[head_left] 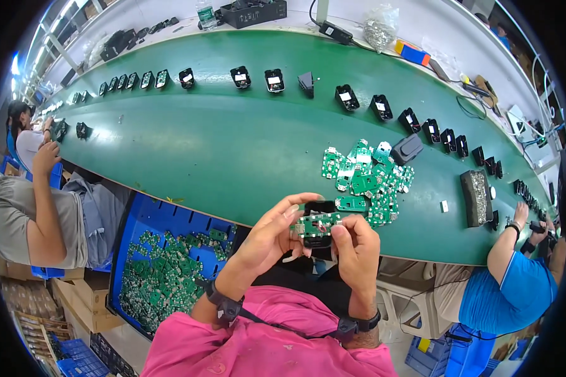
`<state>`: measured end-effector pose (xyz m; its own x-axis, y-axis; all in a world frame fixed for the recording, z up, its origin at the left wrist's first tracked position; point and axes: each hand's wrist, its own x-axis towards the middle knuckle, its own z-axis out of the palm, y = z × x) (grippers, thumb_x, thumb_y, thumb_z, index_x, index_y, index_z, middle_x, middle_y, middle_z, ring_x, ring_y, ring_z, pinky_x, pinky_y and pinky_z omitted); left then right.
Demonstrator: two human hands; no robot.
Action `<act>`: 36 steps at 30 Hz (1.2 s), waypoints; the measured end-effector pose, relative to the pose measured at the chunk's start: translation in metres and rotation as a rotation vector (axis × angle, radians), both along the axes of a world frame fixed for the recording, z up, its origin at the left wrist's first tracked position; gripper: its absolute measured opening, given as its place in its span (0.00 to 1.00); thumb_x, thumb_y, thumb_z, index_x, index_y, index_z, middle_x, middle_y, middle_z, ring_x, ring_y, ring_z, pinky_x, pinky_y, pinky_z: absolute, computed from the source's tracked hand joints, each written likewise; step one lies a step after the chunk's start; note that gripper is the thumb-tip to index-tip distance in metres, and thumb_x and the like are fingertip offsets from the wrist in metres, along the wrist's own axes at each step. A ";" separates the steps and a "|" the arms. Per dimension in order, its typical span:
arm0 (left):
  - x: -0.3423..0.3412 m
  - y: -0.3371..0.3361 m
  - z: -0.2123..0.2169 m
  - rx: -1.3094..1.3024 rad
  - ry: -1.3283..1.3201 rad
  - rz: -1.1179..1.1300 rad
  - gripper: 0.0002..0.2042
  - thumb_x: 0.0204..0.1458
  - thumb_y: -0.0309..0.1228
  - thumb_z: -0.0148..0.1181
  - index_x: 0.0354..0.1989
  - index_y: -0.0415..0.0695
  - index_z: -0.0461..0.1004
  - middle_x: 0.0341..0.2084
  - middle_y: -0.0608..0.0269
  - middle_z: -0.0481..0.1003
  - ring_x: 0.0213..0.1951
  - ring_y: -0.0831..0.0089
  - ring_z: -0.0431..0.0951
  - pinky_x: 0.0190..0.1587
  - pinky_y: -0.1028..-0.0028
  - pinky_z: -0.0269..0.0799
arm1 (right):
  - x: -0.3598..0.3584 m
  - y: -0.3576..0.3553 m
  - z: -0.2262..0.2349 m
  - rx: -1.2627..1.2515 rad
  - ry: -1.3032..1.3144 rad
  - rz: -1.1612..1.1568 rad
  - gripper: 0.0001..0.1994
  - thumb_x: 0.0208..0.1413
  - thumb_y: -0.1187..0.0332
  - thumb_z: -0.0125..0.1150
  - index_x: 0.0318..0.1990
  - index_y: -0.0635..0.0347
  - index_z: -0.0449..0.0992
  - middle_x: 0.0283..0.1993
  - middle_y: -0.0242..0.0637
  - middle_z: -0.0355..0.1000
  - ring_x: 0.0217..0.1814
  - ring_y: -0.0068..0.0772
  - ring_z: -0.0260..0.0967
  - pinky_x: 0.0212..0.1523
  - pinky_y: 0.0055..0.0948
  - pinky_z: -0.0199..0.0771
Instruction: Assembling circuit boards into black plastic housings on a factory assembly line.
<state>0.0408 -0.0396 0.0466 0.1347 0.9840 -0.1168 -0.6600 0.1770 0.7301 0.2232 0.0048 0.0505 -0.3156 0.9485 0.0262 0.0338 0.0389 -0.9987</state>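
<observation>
Just off the table's near edge, both my hands hold a green circuit board [316,225] against a black plastic housing [321,206]. My left hand [267,237] wraps the housing from the left, its thumb near the board's left end. With thumb and fingers my right hand [357,250] pinches the board's right end. The board lies across the housing, so much of the housing is covered. Right beyond my fingers, a loose pile of green circuit boards [366,182] rests on the table, with a closed dark housing [407,149] at its far right.
Open black housings [346,98] stand in a curved row along the green table [245,138]. A blue bin [124,242] full of circuit boards sits at my lower left. A dark foam-like block [477,198] lies to the right. Co-workers sit on both sides.
</observation>
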 end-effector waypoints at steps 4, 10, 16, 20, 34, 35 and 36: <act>0.007 -0.006 0.003 0.022 0.098 -0.116 0.26 0.69 0.46 0.43 0.68 0.43 0.58 0.31 0.65 0.77 0.25 0.80 0.77 0.18 0.83 0.68 | 0.019 -0.001 0.002 0.198 -0.109 0.201 0.06 0.61 0.74 0.59 0.32 0.66 0.73 0.23 0.31 0.67 0.19 0.20 0.63 0.21 0.23 0.59; 0.018 -0.016 -0.012 -0.016 0.126 -0.077 0.27 0.66 0.53 0.46 0.65 0.46 0.60 0.29 0.65 0.74 0.24 0.78 0.77 0.16 0.82 0.60 | 0.019 -0.017 0.003 0.153 -0.020 0.089 0.09 0.64 0.70 0.59 0.34 0.67 0.72 0.23 0.30 0.67 0.20 0.17 0.62 0.21 0.20 0.60; 0.023 -0.027 -0.007 -0.073 0.076 -0.078 0.23 0.67 0.47 0.45 0.62 0.44 0.63 0.35 0.61 0.75 0.27 0.74 0.79 0.22 0.81 0.67 | 0.002 -0.040 -0.008 -0.044 0.149 -0.150 0.14 0.68 0.63 0.55 0.31 0.64 0.72 0.26 0.29 0.69 0.18 0.12 0.58 0.17 0.15 0.54; 0.029 -0.024 -0.014 0.137 0.339 0.108 0.19 0.67 0.37 0.48 0.62 0.40 0.62 0.39 0.61 0.74 0.29 0.77 0.78 0.28 0.81 0.71 | -0.003 -0.044 -0.013 -0.028 0.207 -0.121 0.09 0.63 0.70 0.61 0.34 0.68 0.76 0.32 0.29 0.73 0.30 0.14 0.66 0.27 0.15 0.64; -0.002 -0.029 -0.020 0.011 0.205 0.037 0.27 0.58 0.29 0.49 0.68 0.46 0.57 0.56 0.58 0.68 0.39 0.79 0.73 0.34 0.78 0.72 | -0.019 -0.040 -0.010 -0.173 0.062 -0.056 0.14 0.66 0.64 0.59 0.30 0.64 0.74 0.21 0.24 0.68 0.19 0.11 0.60 0.18 0.16 0.55; -0.004 -0.029 -0.021 0.086 0.179 0.025 0.28 0.57 0.30 0.50 0.68 0.45 0.57 0.56 0.58 0.68 0.40 0.78 0.73 0.35 0.77 0.72 | -0.021 -0.039 -0.014 -0.140 0.069 -0.075 0.16 0.67 0.62 0.57 0.29 0.62 0.73 0.19 0.25 0.67 0.16 0.11 0.58 0.15 0.17 0.52; -0.005 -0.029 -0.022 0.160 0.152 0.013 0.29 0.55 0.32 0.52 0.68 0.44 0.57 0.56 0.58 0.67 0.40 0.77 0.72 0.36 0.76 0.73 | -0.022 -0.039 -0.016 -0.108 0.076 -0.095 0.17 0.68 0.60 0.55 0.28 0.61 0.72 0.17 0.25 0.65 0.13 0.11 0.55 0.12 0.17 0.49</act>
<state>0.0353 -0.0687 0.0251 0.1147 0.9931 0.0229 -0.5414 0.0432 0.8397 0.2009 -0.0344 0.0345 -0.2258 0.9725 -0.0575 -0.0432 -0.0689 -0.9967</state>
